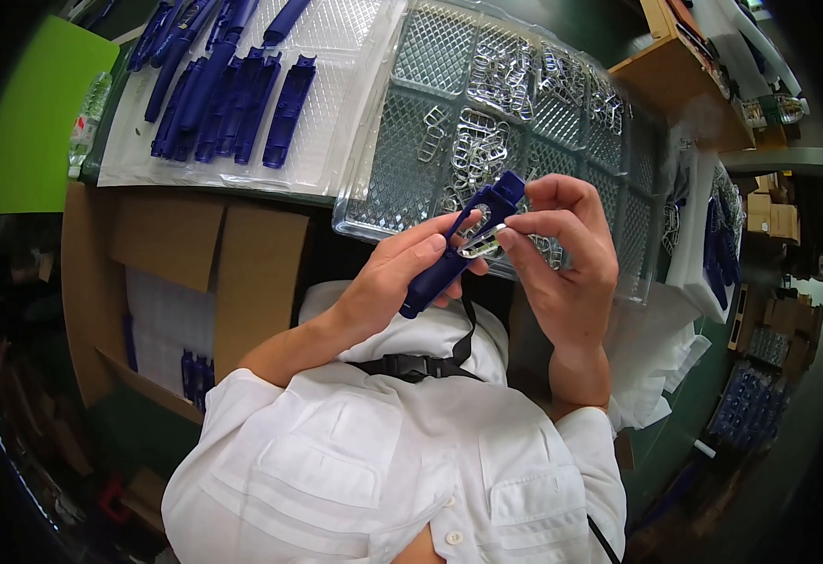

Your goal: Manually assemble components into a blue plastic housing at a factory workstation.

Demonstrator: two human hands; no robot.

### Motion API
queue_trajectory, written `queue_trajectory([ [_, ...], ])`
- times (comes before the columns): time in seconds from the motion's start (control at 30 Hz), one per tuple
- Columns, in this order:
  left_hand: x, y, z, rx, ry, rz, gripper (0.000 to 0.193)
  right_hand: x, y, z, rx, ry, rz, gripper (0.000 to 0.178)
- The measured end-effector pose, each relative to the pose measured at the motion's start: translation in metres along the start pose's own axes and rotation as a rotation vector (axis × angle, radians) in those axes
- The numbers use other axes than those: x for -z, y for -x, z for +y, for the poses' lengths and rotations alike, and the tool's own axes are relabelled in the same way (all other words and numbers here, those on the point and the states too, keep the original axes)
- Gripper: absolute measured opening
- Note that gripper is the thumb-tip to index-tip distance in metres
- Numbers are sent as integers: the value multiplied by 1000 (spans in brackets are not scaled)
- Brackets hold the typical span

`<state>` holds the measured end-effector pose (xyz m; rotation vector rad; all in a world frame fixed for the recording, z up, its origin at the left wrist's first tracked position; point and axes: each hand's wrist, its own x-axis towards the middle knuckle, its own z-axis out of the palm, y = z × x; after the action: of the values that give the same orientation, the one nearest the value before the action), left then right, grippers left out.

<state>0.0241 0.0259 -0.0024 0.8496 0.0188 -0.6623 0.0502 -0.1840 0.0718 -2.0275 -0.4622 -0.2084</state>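
My left hand (383, 273) grips a long dark blue plastic housing (425, 287), which slants up to the right in front of my chest. The housing has an open slot near its upper half. Between the fingertips of my right hand (573, 254) is a small shiny metal frame (477, 247), held at this slot; how far it sits inside is hard to see. Just beyond my hands lies a clear compartment tray (378, 179). Several similar metal frames (479, 141) are heaped in its compartments, and a few lie apart from the heap.
Several blue housings (289, 111) lie on a white tray (331, 94) at the far left. A water bottle (90, 117) lies beside a green board (26, 113). An open cardboard box (256, 277) stands below left. On the right are a wooden box (679, 85) and more blue parts (720, 249).
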Motion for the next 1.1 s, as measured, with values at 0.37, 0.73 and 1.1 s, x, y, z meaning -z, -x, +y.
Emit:
queue_trajectory([
  [0.37,-5,-1,-7,-60,-139,-11,57,-11,8,4,10,291,48,12],
  [0.73,-5,-7,-25,-191,-417,100,29,-23,17,3,-9,431,104,29],
  [1.1,-11,-15,-16,-210,-721,157,26,-17,24,17,-144,226,44,34],
])
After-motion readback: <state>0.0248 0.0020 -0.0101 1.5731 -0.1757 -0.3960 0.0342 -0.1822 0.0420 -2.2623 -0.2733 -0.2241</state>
